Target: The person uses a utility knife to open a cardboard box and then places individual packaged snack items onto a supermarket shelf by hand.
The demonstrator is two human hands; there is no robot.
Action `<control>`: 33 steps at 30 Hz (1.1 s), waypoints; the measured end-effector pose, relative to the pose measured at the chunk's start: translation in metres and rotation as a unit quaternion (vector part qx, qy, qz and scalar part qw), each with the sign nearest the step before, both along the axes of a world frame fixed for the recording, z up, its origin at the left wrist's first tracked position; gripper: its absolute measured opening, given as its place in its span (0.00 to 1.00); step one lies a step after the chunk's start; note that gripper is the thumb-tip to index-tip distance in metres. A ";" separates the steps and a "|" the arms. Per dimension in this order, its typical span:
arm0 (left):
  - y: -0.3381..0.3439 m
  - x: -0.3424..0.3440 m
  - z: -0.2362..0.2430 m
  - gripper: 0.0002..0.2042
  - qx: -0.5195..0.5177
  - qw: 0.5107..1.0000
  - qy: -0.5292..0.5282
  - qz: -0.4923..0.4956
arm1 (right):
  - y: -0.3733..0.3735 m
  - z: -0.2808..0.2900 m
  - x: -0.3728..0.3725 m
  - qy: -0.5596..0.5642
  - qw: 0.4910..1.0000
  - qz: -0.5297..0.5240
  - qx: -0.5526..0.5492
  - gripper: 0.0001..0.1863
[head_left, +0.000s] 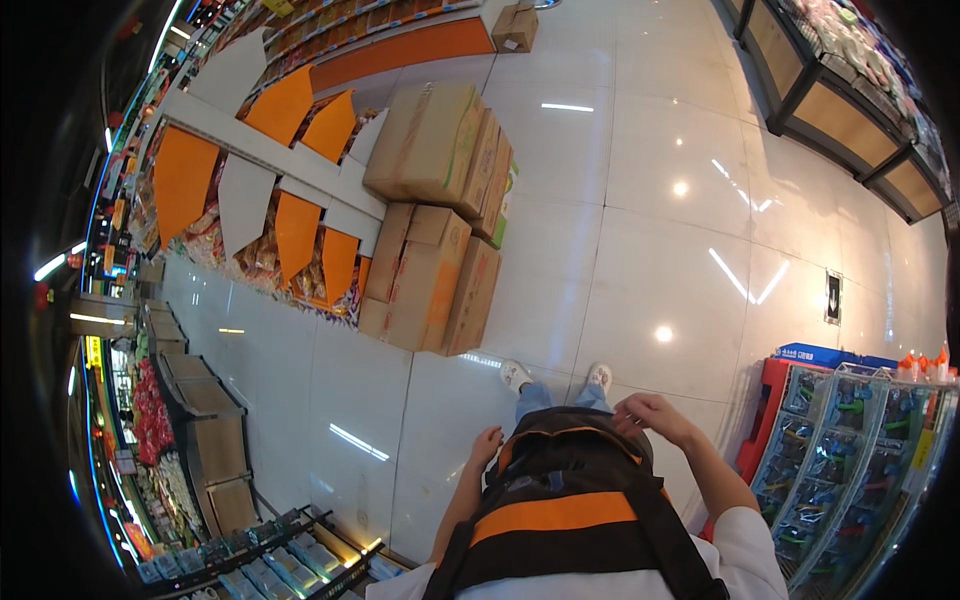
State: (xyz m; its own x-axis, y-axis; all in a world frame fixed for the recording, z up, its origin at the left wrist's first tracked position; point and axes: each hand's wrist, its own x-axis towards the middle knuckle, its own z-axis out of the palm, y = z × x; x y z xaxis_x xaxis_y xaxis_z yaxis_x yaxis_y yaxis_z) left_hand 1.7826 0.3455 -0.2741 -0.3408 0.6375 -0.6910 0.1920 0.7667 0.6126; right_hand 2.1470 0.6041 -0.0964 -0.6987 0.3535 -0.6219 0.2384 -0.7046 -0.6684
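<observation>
Beside the apron (560, 515), left hand (487, 446), right hand (650, 411)

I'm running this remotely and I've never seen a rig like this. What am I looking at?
There is no machine: this is a person with two bare hands. The single picture comes from the left of two wide fisheye cameras on their head, looking down, so straight edges bend near the rim. Its left is the person's left.

At the bottom, a black-and-orange bag covers the person's front. The left hand is beside it; the right hand is at its upper right edge. I can't make out anything held in either.

On the tiled floor, cardboard boxes are stacked against orange-and-white shelving.
</observation>
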 end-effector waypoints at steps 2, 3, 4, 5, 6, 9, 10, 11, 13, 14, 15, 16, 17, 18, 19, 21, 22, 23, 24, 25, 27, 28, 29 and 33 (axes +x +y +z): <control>-0.009 0.006 -0.005 0.18 0.006 1.000 0.009 -0.013 | -0.004 0.038 -0.016 0.041 0.993 0.077 -0.077 0.19; -0.007 0.005 -0.006 0.18 0.015 0.999 0.020 -0.028 | -0.012 0.041 -0.022 0.042 0.991 0.123 -0.021 0.20; -0.004 0.005 -0.008 0.18 0.024 0.998 0.031 -0.044 | -0.013 0.043 -0.025 0.012 0.988 0.154 0.023 0.20; 0.001 0.006 -0.005 0.18 -0.005 1.000 0.003 -0.016 | -0.013 0.044 -0.029 -0.018 0.980 0.188 0.067 0.19; 0.004 0.003 -0.006 0.18 0.003 1.000 0.006 -0.008 | -0.012 0.048 -0.037 -0.043 0.968 0.219 0.111 0.19; 0.004 -0.003 -0.014 0.18 0.021 0.999 0.010 0.022 | -0.019 0.048 -0.048 -0.007 0.908 0.265 0.324 0.17; 0.002 -0.007 -0.019 0.18 0.024 0.999 0.010 0.034 | -0.023 0.040 -0.050 0.022 0.877 0.268 0.399 0.17; 0.001 -0.008 -0.024 0.18 0.029 0.998 0.008 0.047 | -0.030 0.028 -0.052 -0.015 0.878 0.290 0.381 0.17; 0.007 -0.008 -0.019 0.18 0.027 0.998 0.006 0.056 | -0.033 0.019 -0.059 -0.027 0.883 0.292 0.367 0.18; 0.009 -0.009 -0.015 0.18 0.028 0.998 0.007 0.063 | -0.034 0.013 -0.063 -0.032 0.884 0.294 0.362 0.19; 0.008 -0.010 -0.014 0.17 0.032 0.997 0.010 0.066 | -0.038 -0.001 -0.068 -0.020 0.879 0.276 0.388 0.20; 0.007 -0.010 -0.013 0.17 0.036 0.997 0.012 0.071 | -0.040 -0.014 -0.071 -0.029 0.866 0.284 0.410 0.20; 0.007 -0.010 -0.011 0.17 0.030 0.997 0.018 0.071 | -0.042 -0.022 -0.079 -0.040 0.853 0.292 0.432 0.21; 0.008 -0.012 -0.010 0.17 0.035 0.997 0.025 0.072 | -0.042 -0.019 -0.089 -0.052 0.840 0.294 0.454 0.21; 0.008 -0.013 -0.010 0.17 0.038 0.996 0.022 0.072 | -0.036 -0.017 -0.099 -0.107 0.841 0.358 0.391 0.21; 0.004 -0.012 -0.009 0.17 0.038 0.996 0.020 0.081 | -0.033 -0.033 -0.107 -0.079 0.842 0.351 0.402 0.22; 0.002 -0.011 -0.007 0.17 0.037 0.995 0.021 0.086 | -0.034 -0.048 -0.111 -0.065 0.843 0.345 0.408 0.23; 0.004 -0.012 -0.002 0.17 0.036 0.995 0.023 0.087 | -0.041 -0.087 -0.104 -0.037 0.834 0.359 0.417 0.20; 0.003 -0.013 0.000 0.17 0.038 0.995 0.026 0.087 | -0.044 -0.108 -0.101 -0.024 0.836 0.358 0.415 0.19; 0.001 -0.014 -0.001 0.17 0.040 0.995 0.028 0.087 | -0.044 -0.114 -0.103 -0.018 0.836 0.358 0.415 0.19; -0.006 -0.014 -0.006 0.17 0.042 0.995 0.028 0.091 | -0.043 -0.111 -0.106 -0.014 0.839 0.354 0.412 0.19; -0.009 -0.015 -0.008 0.17 0.042 0.994 0.028 0.093 | -0.043 -0.110 -0.108 -0.014 0.842 0.349 0.412 0.19; -0.011 -0.015 -0.008 0.17 0.042 0.994 0.027 0.095 | -0.042 -0.107 -0.111 -0.013 0.844 0.344 0.411 0.19; -0.012 -0.015 -0.003 0.17 0.034 0.994 0.026 0.097 | -0.039 -0.098 -0.118 -0.010 0.853 0.323 0.409 0.19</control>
State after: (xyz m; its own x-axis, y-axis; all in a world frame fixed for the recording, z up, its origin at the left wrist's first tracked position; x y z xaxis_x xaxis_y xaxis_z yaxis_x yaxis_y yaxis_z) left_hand 1.7674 0.3338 -0.2770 -0.4961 0.6006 -0.6270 0.0761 0.7494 0.6577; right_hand 2.0291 0.5649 -0.1940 -0.9041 0.2205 -0.3659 0.4180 0.2796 -0.8643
